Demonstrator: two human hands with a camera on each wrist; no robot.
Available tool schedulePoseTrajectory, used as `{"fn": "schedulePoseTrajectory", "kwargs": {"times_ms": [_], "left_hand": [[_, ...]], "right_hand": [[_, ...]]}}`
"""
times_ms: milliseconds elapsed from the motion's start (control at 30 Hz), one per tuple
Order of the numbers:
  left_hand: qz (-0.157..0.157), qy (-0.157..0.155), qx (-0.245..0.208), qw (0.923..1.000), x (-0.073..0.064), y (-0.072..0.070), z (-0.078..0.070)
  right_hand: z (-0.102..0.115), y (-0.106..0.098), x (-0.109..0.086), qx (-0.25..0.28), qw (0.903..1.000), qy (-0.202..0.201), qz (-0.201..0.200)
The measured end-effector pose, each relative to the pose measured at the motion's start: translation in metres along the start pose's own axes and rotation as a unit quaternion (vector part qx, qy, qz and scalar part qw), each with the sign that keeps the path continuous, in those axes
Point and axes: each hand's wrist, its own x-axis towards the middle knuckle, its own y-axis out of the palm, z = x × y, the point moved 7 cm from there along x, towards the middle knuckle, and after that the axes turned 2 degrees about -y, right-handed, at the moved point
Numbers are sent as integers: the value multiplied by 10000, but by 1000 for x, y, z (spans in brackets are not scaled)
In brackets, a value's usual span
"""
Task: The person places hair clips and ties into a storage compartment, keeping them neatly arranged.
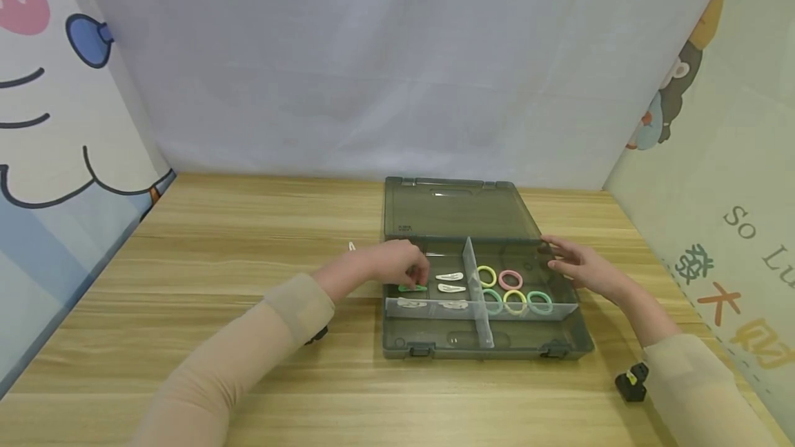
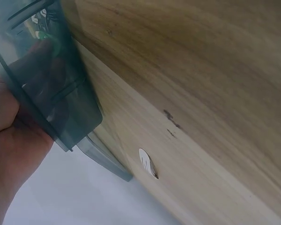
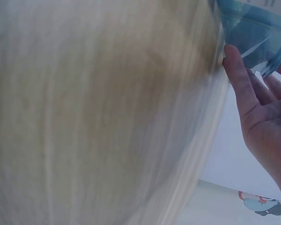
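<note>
A dark, see-through divided box (image 1: 488, 352) lies on the table with its lid (image 1: 459, 209) laid back. My left hand (image 1: 391, 262) reaches into its left compartment and pinches a green hair clip (image 1: 411, 288) low over the compartment floor. Several white hair clips (image 1: 451, 288) lie there too, beside and in front of the fingers. In the right compartment are several hair ties, among them a pink hair tie (image 1: 511, 279) and a green one. My right hand (image 1: 586, 267) rests with extended fingers at the right wall of the box, near the lid hinge.
A single white hair clip (image 2: 148, 163) lies on the wooden table (image 1: 248, 247) left of the box, mostly behind the left hand in the head view. Clear dividers (image 1: 470, 261) split the box. A small black device (image 1: 632, 383) is by the right sleeve. A white cloth hangs behind.
</note>
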Motion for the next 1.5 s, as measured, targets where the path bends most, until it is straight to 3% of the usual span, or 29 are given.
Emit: {"fn": "schedulePoseTrajectory", "kwargs": {"times_ms": [300, 633, 1100, 1333, 1500], "left_hand": [[-21, -71, 387, 9992, 3, 4, 1], [-136, -10, 161, 9998, 0, 0, 2], [-553, 337, -333, 9973, -21, -31, -4], [-709, 175, -516, 9960, -35, -44, 4], [-905, 291, -456, 9944, -47, -54, 14]], "right_hand": [[1, 1, 0, 21, 10000, -38, 35], [-1, 1, 2, 24, 10000, -49, 45], [0, 0, 1, -69, 10000, -34, 25], [1, 0, 1, -57, 10000, -73, 21], [0, 0, 2, -50, 9999, -85, 27]]}}
